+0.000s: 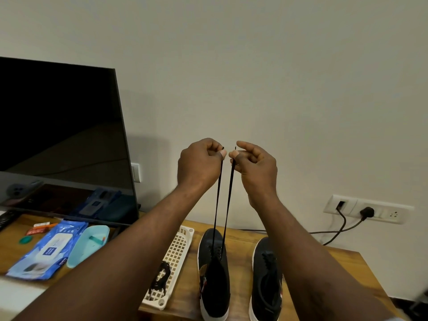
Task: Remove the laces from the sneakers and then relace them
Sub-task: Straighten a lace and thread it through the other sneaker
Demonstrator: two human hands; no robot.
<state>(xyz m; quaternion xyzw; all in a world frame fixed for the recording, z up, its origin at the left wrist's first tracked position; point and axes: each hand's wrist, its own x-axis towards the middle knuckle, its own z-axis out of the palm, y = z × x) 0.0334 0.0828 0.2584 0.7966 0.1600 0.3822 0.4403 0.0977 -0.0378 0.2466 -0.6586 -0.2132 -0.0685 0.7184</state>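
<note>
left hand [200, 157] and right hand [253, 162] each pinch one tip of the black lace [228, 200], held taut and level; both strands run down toward 6 o'clock into the left sneaker [214, 274] on the surface [238, 242].

**2 sneakers at the worktop's right end**

On the worktop [240, 249], the left sneaker [214, 281] and right sneaker [266, 274] stand side by side. Just left lies a tray [178, 251] with a coiled lace [162, 274] in it. Further left are a dish [89, 239] and a wipes pack [49, 249], with a screen [58, 135] behind them. Above the left sneaker, the left hand [199, 162] and right hand [254, 163] each pinch 1 end of its lace [228, 205].
</note>
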